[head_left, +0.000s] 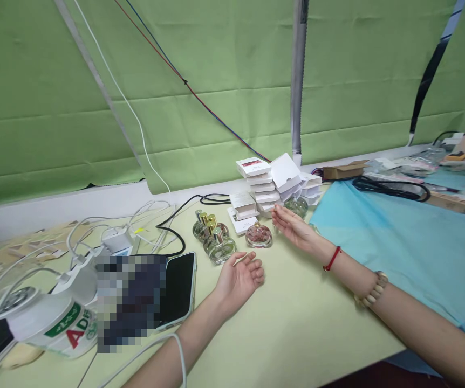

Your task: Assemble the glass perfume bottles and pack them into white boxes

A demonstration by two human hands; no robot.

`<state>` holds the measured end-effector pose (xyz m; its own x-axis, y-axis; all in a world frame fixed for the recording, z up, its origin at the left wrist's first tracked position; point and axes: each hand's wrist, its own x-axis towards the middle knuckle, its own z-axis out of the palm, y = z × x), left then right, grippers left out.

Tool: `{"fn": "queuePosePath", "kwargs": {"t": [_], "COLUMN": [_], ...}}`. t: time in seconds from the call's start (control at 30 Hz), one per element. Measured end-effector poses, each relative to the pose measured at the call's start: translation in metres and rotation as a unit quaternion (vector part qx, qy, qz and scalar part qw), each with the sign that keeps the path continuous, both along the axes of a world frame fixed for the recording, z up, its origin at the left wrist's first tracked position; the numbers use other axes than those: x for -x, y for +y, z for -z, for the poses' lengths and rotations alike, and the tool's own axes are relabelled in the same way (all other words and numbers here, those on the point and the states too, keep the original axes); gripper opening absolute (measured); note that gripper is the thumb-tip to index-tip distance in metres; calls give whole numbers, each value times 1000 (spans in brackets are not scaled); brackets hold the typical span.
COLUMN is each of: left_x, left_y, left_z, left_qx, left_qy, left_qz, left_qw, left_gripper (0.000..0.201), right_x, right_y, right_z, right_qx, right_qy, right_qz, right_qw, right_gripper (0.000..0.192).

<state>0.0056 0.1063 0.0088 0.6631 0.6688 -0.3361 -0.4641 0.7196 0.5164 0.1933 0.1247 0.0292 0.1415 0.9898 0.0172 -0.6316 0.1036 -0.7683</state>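
My left hand (240,281) lies palm up over the table with its fingers loosely curled and apart, nothing in it. Just beyond its fingertips is a round pink perfume bottle (259,236). Several clear and greenish perfume bottles (221,249) with gold and silver tops stand beside the left hand's thumb. My right hand (295,229) is farther right, its fingers stretched out and nothing plainly seen in them. Partly hidden behind it is another greenish glass bottle (298,206). White cartons (262,188) are stacked behind the bottles.
A phone (179,288) and a white jar (54,323) with a green and red label lie at left, among white cables and a power strip (81,275). A blue sheet (382,242) covers the right side. Behind it are a black cable coil (392,188) and a brown box (343,170).
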Motion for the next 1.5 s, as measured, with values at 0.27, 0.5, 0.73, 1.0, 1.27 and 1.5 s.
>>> {"fn": "queuePosePath", "kwargs": {"t": [0.27, 0.5, 0.73, 1.0, 1.27, 1.5], "left_x": [0, 0, -1, -1, -2, -2], "left_y": [1, 0, 1, -3, -3, -3], "left_z": [1, -1, -1, -1, -3, -3], "left_qx": [3, 7, 5, -29, -35, -19], "left_qy": [-5, -3, -6, 15, 21, 11], "left_qz": [0, -3, 1, -6, -5, -2], "left_qw": [1000, 1000, 1000, 999, 999, 1000], "left_gripper": [15, 15, 14, 12, 10, 11], "right_x": [1, 2, 2, -4, -1, 1], "right_y": [0, -5, -5, 6, 1, -2], "right_z": [3, -3, -5, 10, 19, 17], "right_qx": [-31, -39, -33, -11, -167, -141], "right_qy": [-60, -88, -54, -159, -551, -484], "right_qz": [-33, -76, -77, 8, 150, 109], "right_qw": [997, 992, 995, 987, 804, 857], "right_gripper": [19, 26, 27, 21, 22, 30]}}
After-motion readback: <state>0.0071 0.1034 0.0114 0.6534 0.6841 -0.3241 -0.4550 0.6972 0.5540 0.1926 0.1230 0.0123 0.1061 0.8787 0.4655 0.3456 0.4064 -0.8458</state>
